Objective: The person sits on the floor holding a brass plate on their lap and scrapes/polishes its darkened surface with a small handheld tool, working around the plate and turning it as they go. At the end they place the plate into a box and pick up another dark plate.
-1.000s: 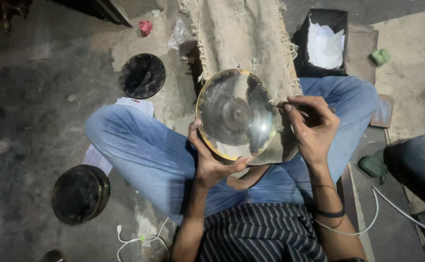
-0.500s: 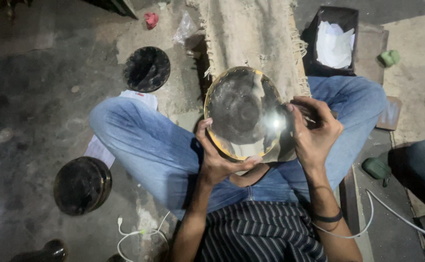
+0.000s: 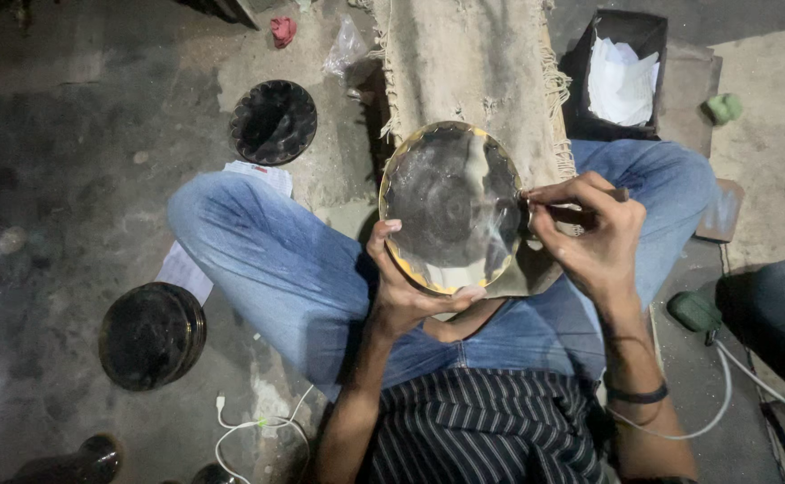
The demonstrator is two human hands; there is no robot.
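A round shiny metal plate (image 3: 451, 202) with a scalloped brass-coloured rim is held up over my crossed legs in blue jeans. My left hand (image 3: 406, 291) grips its lower edge, thumb on the face, fingers behind it. My right hand (image 3: 589, 237) pinches a thin dark tool (image 3: 581, 202) whose tip touches the plate's right rim. A strip of coarse burlap cloth (image 3: 473, 63) lies on the floor just beyond the plate.
A dark scalloped plate (image 3: 274, 121) lies on the floor at upper left and a stack of dark plates (image 3: 150, 333) at lower left. A black box with white paper (image 3: 621, 76) sits upper right. A white cable (image 3: 258, 426) runs near my left knee. Another person's knee (image 3: 782, 314) shows at right.
The plate has been turned slightly in my hands and its reflection has shifted. My right hand with the tool stays at the right rim.
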